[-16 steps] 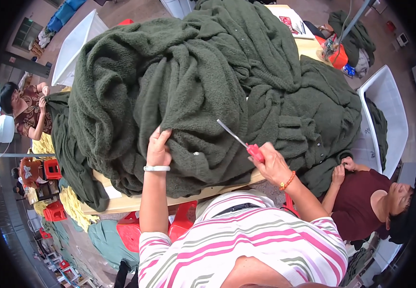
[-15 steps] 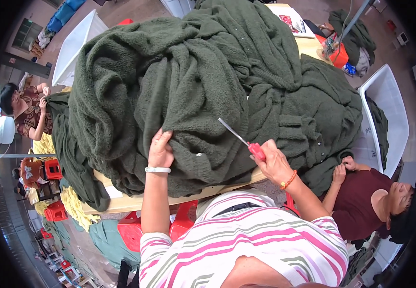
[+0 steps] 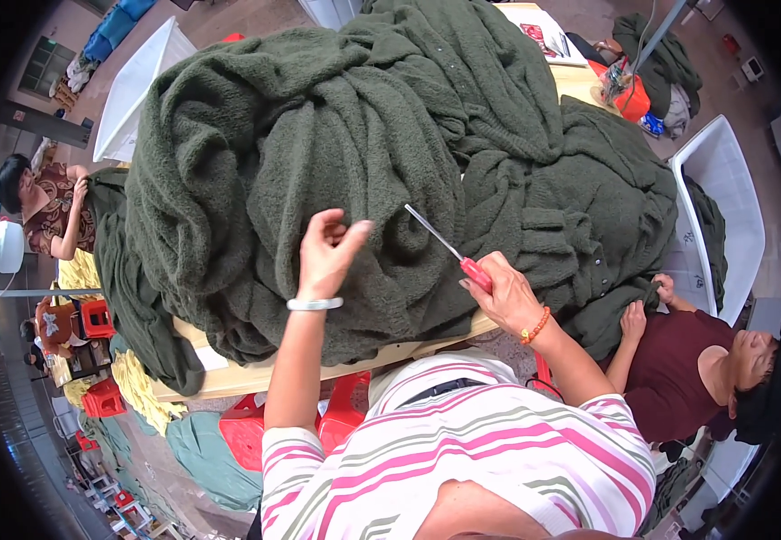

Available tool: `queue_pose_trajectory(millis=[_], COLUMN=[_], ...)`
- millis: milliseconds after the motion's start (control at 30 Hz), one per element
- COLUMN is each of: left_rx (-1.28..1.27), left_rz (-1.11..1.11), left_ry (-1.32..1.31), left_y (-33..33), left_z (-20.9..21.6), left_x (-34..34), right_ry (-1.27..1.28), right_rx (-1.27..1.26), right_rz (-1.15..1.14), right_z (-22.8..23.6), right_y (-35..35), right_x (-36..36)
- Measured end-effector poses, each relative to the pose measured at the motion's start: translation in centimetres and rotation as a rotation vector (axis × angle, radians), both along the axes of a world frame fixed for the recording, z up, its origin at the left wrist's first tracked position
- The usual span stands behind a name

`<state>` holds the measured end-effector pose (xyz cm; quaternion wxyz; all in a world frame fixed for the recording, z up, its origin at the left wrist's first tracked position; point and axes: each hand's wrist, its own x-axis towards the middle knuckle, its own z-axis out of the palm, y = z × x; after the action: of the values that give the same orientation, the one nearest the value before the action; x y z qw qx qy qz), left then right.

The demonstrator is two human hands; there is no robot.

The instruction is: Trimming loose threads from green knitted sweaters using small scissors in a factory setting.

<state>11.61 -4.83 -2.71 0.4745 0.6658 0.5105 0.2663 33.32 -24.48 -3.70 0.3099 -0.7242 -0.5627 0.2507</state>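
Observation:
A big heap of dark green knitted garments [image 3: 354, 162] covers most of the table in front of me. Over its near middle my left hand [image 3: 327, 250] is open, thumb and fingers apart, nothing in them. It wears a pale wristband. My right hand [image 3: 509, 301], with an orange bead bracelet, is closed around the red handle of a screwdriver-like tool [image 3: 474, 273]. The tool's slim metal shaft points up and left across the knit, near the left hand. I cannot make out the exact shape of its tip.
A wooden table edge [image 3: 363, 364] shows below the heap. Co-workers handle green knitwear at left [image 3: 48, 207] and right [image 3: 678, 369]. White bins stand at the far left [image 3: 138, 85] and right [image 3: 741, 216]. Red stools [image 3: 244, 432] are under the table's near side.
My left hand has let go of the knit, opened and moved up and right. The buttoned fold it held has slipped from sight. The tool has shifted slightly left and up.

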Motion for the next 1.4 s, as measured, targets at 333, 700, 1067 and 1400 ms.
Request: queue_pose_trajectory(millis=[333, 700, 1067, 1400], left_rx=[-0.695, -0.534, -0.220, 0.065], left_rz=[-0.017, 0.173, 0.004, -0.033], left_ry=[-0.868, -1.136, -0.542, -0.460], left_y=[3.1, 3.1, 6.3, 4.4], left_z=[-1.0, 0.9, 1.0, -2.6], left_x=[-6.0, -3.0, -1.5, -0.3], right_ry=[0.101, 0.118, 0.095, -0.082], right_rx=[0.054, 0.014, 0.034, -0.178], right_rz=[-0.030, 0.156, 0.200, 0.218], right_z=[0.6, 2.0, 1.9, 4.4], right_y=[-0.6, 1.8, 4.6, 6.9], right_x=[-0.4, -1.4, -1.8, -2.6])
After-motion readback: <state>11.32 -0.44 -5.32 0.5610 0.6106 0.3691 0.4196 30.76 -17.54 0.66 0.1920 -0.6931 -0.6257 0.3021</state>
